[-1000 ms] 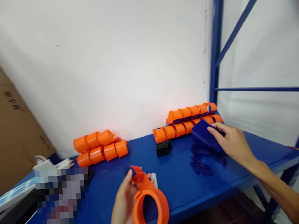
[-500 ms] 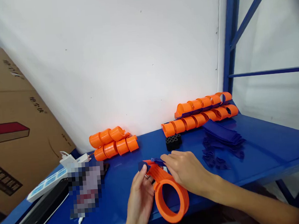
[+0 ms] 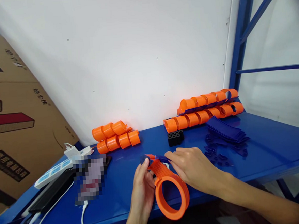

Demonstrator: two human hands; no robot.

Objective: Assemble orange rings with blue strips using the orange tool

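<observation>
Over the front edge of the blue table I hold an orange plastic part point(image 3: 174, 216) with a wide ring at its near end and a ribbed neck. My left hand point(image 3: 142, 187) is closed round the left side of its neck, thumb on a small dark blue piece point(image 3: 143, 159) at the far end. From the right, my right hand point(image 3: 191, 165) pinches a thin dark blue plastic piece point(image 3: 163, 158) against the part's far end. How the blue pieces meet the orange part is hidden by my fingers.
Rows of orange rings point(image 3: 202, 116) lie along the wall at right, shorter orange rows point(image 3: 118, 141) at left. Blue strips point(image 3: 226, 130), small blue pieces point(image 3: 219, 156) and a black tube block point(image 3: 175, 137) lie right. A phone point(image 3: 93, 180), cables and power strip point(image 3: 53, 171) are left.
The view has shifted slightly, so the table things sit a little higher and to the right. Both hands keep their hold; the right hand has moved only slightly at the part's far end.
</observation>
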